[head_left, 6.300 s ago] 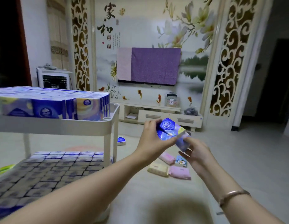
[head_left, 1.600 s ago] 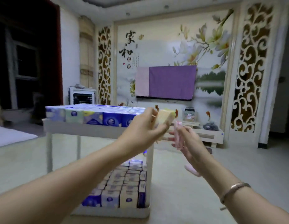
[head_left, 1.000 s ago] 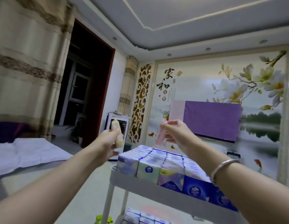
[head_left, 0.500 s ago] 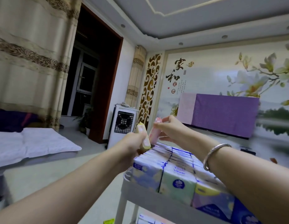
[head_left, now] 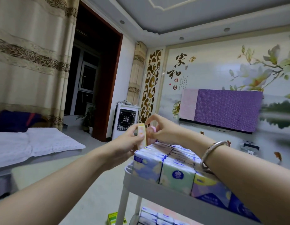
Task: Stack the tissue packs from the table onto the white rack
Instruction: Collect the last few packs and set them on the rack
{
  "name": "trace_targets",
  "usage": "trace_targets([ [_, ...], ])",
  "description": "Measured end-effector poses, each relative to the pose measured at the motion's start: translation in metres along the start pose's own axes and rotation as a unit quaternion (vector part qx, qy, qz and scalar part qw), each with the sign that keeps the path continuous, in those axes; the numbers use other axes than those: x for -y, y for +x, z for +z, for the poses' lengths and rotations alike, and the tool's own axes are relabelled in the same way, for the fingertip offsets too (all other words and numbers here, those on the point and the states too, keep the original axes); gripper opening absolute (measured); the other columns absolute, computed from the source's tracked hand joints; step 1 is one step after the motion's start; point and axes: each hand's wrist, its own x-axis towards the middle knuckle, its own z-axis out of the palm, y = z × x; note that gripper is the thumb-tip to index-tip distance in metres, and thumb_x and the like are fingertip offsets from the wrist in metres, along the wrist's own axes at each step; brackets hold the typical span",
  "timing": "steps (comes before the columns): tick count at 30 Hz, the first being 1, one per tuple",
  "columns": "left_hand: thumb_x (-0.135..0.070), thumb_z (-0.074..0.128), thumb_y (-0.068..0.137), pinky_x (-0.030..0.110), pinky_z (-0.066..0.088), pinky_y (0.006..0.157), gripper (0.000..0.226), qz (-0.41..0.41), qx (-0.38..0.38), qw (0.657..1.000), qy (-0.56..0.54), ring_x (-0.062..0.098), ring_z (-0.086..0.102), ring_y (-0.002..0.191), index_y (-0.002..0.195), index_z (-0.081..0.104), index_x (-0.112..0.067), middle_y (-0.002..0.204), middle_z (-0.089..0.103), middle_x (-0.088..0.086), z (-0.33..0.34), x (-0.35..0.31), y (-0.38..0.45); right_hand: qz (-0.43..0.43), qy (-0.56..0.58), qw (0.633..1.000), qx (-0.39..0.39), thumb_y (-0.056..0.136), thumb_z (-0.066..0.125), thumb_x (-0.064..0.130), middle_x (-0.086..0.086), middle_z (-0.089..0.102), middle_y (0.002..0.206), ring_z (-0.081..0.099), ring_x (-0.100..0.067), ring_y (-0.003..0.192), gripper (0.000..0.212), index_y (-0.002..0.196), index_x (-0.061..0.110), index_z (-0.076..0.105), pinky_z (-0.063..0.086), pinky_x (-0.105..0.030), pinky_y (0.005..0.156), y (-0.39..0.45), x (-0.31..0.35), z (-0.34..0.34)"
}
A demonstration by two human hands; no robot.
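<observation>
Above the far end of the white rack (head_left: 157,190), left hand (head_left: 124,144) grip holds a yellow tissue pack (head_left: 141,138) upright. Right hand (head_left: 163,129), just beside it, grips a pink tissue pack (head_left: 151,133). Below both grips, stacked tissue packs (head_left: 175,166) fill the top shelf.

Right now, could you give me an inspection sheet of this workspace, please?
Surface: white rack, top tier packed with upright tissue packs; more on a lower tier.
Job's things: yellow pack and pink pack held above the far end of the rack.
Clutter: green box on the floor.
Grippers: left hand grips the yellow pack; right hand pinches the pink pack.
Cables: nothing seen.
Surroundings: covered TV, air cooler, mattress.
</observation>
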Motion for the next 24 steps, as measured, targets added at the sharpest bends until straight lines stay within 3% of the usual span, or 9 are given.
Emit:
trace_targets([
  [5, 0.004, 0.061, 0.085, 0.026, 0.056, 0.071, 0.056, -0.004, 0.037, 0.999, -0.026, 0.026, 0.069, 0.099, 0.131, 0.046, -0.022, 0.120, 0.062, 0.022, -0.020, -0.005, -0.005, 0.022, -0.072, 0.997, 0.003, 0.079, 0.070, 0.030, 0.008, 0.053, 0.081, 0.051, -0.017, 0.081, 0.026, 0.098, 0.027, 0.052, 0.040, -0.027, 0.068, -0.001, -0.001, 0.002],
  [10, 0.022, 0.059, 0.076, 0.024, 0.055, 0.059, 0.065, 0.008, 0.057, 0.997, 0.049, 0.025, 0.070, 0.089, 0.123, 0.048, -0.023, 0.121, 0.059, 0.020, -0.016, -0.012, -0.009, 0.056, -0.077, 0.995, -0.020, 0.077, 0.073, 0.032, 0.005, 0.059, 0.087, 0.056, -0.016, 0.086, 0.022, 0.092, 0.025, 0.058, 0.041, -0.023, 0.062, -0.003, 0.000, 0.000],
  [12, 0.017, 0.066, 0.073, 0.026, 0.054, 0.059, 0.065, 0.016, 0.057, 0.993, 0.104, 0.026, 0.069, 0.088, 0.120, 0.047, -0.023, 0.120, 0.060, 0.018, -0.012, -0.013, -0.009, 0.062, -0.075, 0.995, -0.009, 0.078, 0.071, 0.034, 0.005, 0.062, 0.092, 0.058, -0.017, 0.091, 0.023, 0.096, 0.024, 0.062, 0.045, -0.024, 0.068, -0.005, -0.002, -0.001],
  [16, 0.001, 0.076, 0.073, 0.034, 0.054, 0.079, 0.061, 0.024, 0.060, 0.974, 0.215, 0.021, 0.067, 0.096, 0.118, 0.046, -0.026, 0.108, 0.069, 0.010, -0.004, -0.011, -0.009, 0.075, -0.063, 0.994, 0.042, 0.086, 0.063, 0.033, 0.000, 0.063, 0.106, 0.057, -0.018, 0.101, 0.015, 0.095, 0.022, 0.066, 0.043, -0.027, 0.080, -0.010, -0.003, -0.005],
  [19, -0.005, 0.077, 0.075, 0.031, 0.053, 0.075, 0.057, -0.003, 0.070, 0.963, 0.261, 0.018, 0.066, 0.089, 0.118, 0.045, -0.025, 0.102, 0.072, 0.009, 0.001, -0.014, -0.009, 0.088, -0.054, 0.993, 0.052, 0.088, 0.058, 0.026, -0.001, 0.060, 0.112, 0.053, -0.019, 0.106, 0.024, 0.108, 0.018, 0.069, 0.041, -0.028, 0.084, -0.012, 0.000, -0.008],
  [24, -0.009, 0.079, 0.074, 0.025, 0.051, 0.069, 0.057, -0.060, 0.092, 0.947, 0.303, 0.017, 0.063, 0.089, 0.118, 0.046, -0.024, 0.105, 0.069, 0.011, 0.002, -0.021, -0.008, 0.100, -0.059, 0.990, 0.083, 0.090, 0.054, 0.024, 0.001, 0.053, 0.132, 0.047, -0.019, 0.120, 0.038, 0.128, 0.024, 0.059, 0.036, -0.031, 0.097, -0.014, 0.002, -0.009],
])
